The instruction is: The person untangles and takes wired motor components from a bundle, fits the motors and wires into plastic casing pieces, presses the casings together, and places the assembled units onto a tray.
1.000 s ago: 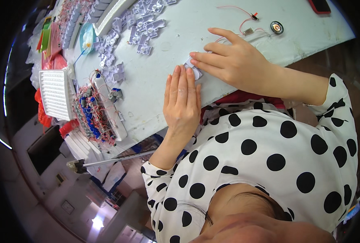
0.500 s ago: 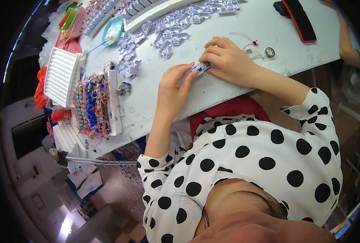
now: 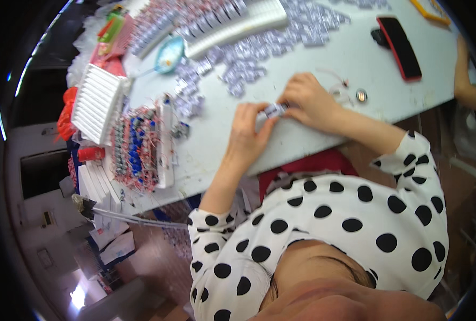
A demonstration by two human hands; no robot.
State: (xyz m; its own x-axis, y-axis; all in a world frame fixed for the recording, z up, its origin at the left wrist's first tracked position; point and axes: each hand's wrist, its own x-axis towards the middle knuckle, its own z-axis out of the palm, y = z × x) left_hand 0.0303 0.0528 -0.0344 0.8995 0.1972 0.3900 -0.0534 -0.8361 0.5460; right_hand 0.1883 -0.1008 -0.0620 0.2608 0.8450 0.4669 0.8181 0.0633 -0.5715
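Observation:
A small pale grey plastic housing is held between my two hands above the table. My left hand pinches its left end between thumb and fingers. Around its right end the fingers of my right hand are curled, hiding part of it. A dark bit shows on the housing beside the right fingertips; blur keeps me from making it out. Just right of my right hand lie a small round disc with a metal rim and a thin red wire. Many similar housings are scattered beyond my hands.
Small blue and grey parts with red wires are heaped at left beside a white strip. White ridged trays, a light-blue dish and a red can are nearby. A black-and-red flat object and another person's arm are at right.
The whole view has shifted, so the table and its contents appear lower and further right, with more blur. Both hands keep hold of the housing.

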